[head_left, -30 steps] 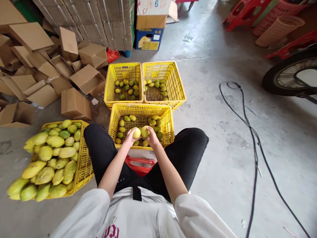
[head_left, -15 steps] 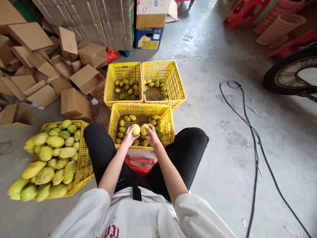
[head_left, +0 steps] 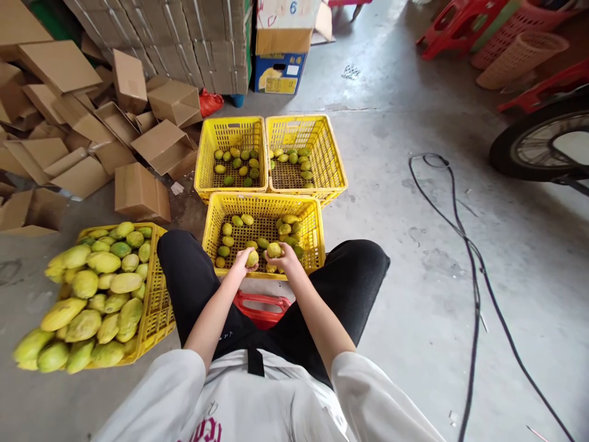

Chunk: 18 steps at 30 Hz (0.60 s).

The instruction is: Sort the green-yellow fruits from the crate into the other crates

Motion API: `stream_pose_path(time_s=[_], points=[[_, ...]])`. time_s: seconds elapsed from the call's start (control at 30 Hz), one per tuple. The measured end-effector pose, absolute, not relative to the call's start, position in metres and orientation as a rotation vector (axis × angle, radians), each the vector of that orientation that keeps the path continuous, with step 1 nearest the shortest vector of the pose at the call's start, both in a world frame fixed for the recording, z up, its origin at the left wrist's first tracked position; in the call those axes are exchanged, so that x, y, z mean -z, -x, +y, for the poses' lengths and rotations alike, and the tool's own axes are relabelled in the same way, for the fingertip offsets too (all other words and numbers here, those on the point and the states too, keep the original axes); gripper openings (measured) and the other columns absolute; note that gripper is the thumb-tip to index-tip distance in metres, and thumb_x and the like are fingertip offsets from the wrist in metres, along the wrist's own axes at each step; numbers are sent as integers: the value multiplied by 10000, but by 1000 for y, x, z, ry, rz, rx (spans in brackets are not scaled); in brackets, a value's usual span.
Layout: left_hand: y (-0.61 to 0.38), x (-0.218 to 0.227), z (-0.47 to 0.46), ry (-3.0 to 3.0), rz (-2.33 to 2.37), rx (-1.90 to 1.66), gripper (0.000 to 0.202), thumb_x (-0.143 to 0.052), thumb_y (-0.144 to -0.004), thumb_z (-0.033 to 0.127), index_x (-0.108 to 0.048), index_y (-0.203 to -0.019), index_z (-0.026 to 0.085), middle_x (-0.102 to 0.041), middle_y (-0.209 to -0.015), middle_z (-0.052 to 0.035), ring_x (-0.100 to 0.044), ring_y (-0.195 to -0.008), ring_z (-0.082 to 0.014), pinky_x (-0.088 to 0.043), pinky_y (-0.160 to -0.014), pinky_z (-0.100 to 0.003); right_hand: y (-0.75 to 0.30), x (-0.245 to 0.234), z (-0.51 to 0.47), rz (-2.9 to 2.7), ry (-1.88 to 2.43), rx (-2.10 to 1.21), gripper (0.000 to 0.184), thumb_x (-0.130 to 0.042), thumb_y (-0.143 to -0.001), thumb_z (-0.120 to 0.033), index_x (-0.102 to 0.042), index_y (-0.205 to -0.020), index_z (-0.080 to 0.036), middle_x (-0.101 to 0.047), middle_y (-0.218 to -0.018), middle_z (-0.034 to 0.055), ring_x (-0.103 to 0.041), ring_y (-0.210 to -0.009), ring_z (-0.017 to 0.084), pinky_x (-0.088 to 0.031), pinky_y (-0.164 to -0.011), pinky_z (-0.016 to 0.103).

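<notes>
My left hand (head_left: 242, 261) is closed around a yellow-green papaya (head_left: 251, 258), with the fruit's rounded end facing up. In my right hand (head_left: 287, 256) is a second papaya (head_left: 274, 250), gripped by thumb and fingers. The two fruits are a little apart. Both hands are over the near part of the front yellow crate (head_left: 264, 197), which stands between my knees. Inside it, papayas line the left side, and more are grouped at the right (head_left: 289, 228). Others lie under and between my hands, partly hidden by them.
Two yellow crates (head_left: 230, 121) (head_left: 338, 156) with papayas stand behind. At left, a crate (head_left: 159, 294) is heaped with larger papayas (head_left: 103, 263). Cardboard boxes (head_left: 142, 193) are piled beyond. A black cable (head_left: 472, 245) lies at right near a wheel (head_left: 538, 144).
Both hands have moved slightly nearer to me and apart. The papayas in them have turned, showing different sides. More fruit in the front crate now shows between the hands.
</notes>
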<state>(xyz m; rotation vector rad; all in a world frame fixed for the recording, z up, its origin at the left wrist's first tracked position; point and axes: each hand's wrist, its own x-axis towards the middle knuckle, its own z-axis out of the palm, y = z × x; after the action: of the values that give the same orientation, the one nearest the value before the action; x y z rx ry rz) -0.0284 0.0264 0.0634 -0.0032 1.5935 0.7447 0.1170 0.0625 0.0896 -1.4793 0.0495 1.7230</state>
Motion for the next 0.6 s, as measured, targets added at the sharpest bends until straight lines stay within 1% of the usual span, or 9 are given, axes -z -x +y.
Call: stream_pose_path(time_s=[0.1,0.17,0.2,0.27,0.33,0.4,0.47,0.53,0.6], points=[[32,-61,25,37,1587,-762,281,-802,-896,290,-537,-981,251,-615,-873,2,-638,-708,-152,-596,-607,-257,-132,-117,111,111,1352,-1706,104,-545,-992,-303,-568,-904,-251,-648,-856,51,-697,-866,204,-669,-710,329],[33,-60,24,52,1578,-773,280,-813,-884,279,-548,-968,248,-620,-892,0,-638,-725,-150,-596,-622,-256,-143,-141,142,74,1185,-1665,205,-466,-1048,-380,-630,-1036,-259,-720,-959,62,-747,-956,186,-685,-753,306],[33,-60,23,62,1575,-775,283,-819,-877,274,-549,-958,246,-619,-897,-1,-636,-732,-150,-596,-628,-260,-148,-153,153,50,973,-1633,276,-429,-1064,-389,-657,-1119,-244,-747,-1018,84,-763,-1019,193,-693,-781,320],[33,-60,22,85,1565,-774,313,-848,-847,265,-551,-942,241,-613,-900,-2,-632,-744,-154,-598,-639,-273,-157,-172,164,8,617,-1566,360,-398,-1075,-360,-677,-1257,-223,-783,-1135,100,-765,-1151,175,-689,-854,297],[31,-60,22,109,1553,-772,354,-885,-806,251,-555,-935,238,-607,-898,-1,-630,-751,-160,-601,-651,-289,-160,-180,157,0,482,-1553,372,-442,-1060,-305,-690,-1326,-228,-806,-1157,83,-763,-1196,159,-678,-884,269],[28,-59,21,128,1544,-771,365,-898,-792,235,-560,-931,234,-606,-891,-2,-628,-741,-163,-602,-656,-300,-159,-175,138,6,549,-1599,360,-522,-1018,-260,-715,-1321,-232,-826,-1106,66,-779,-1139,162,-675,-869,260],[25,-59,19,143,1541,-771,344,-887,-806,223,-566,-932,231,-606,-880,-3,-625,-711,-161,-599,-643,-300,-153,-161,115,77,715,-1647,327,-548,-984,-194,-737,-1249,-214,-832,-1050,61,-795,-1020,156,-669,-813,232],[23,-58,17,166,1546,-769,306,-856,-848,226,-564,-938,230,-599,-866,-2,-615,-670,-152,-586,-608,-279,-146,-145,99,285,966,-1688,321,-509,-936,-79,-731,-1134,-200,-805,-896,41,-769,-785,133,-632,-657,186],[22,-57,13,201,1547,-770,264,-811,-904,246,-550,-944,228,-587,-853,-2,-599,-634,-138,-561,-563,-244,-141,-136,93,454,1154,-1713,331,-457,-894,-3,-691,-1035,-189,-716,-719,19,-666,-573,128,-554,-502,180]])
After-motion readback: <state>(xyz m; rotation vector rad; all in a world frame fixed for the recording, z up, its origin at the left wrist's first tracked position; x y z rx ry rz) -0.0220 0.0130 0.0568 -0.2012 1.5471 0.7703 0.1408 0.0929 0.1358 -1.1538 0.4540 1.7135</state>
